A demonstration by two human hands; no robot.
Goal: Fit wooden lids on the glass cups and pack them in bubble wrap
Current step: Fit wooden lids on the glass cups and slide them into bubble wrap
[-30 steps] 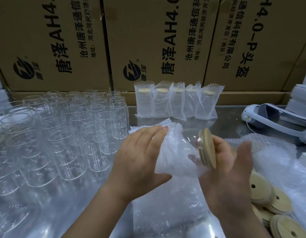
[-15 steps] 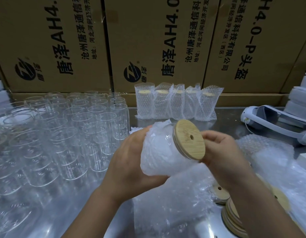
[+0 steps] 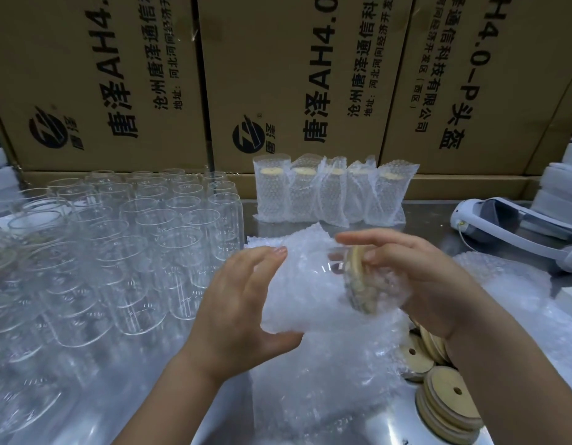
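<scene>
A glass cup lies on its side inside a bubble wrap bag (image 3: 305, 284), held above the table. Its wooden lid (image 3: 358, 281) faces right, now partly under the bag's open end. My left hand (image 3: 242, 303) grips the bag round the cup's body. My right hand (image 3: 416, 284) holds the lid end, fingers curled over the bag's mouth. Several bare glass cups (image 3: 117, 239) stand at the left. Several wrapped, lidded cups (image 3: 329, 194) stand in a row at the back. Loose wooden lids (image 3: 438, 396) lie at the lower right.
More bubble wrap bags (image 3: 316, 387) lie under my hands and at the right (image 3: 503, 284). Cardboard boxes (image 3: 278, 75) wall the back of the metal table (image 3: 194, 412). A white headset (image 3: 519, 226) lies at the right, with white boxes (image 3: 564, 187) behind it.
The lid faced the camera uncovered; now the cup has turned so the lid faces right, and the bag's open end has been drawn over it by my right hand.
</scene>
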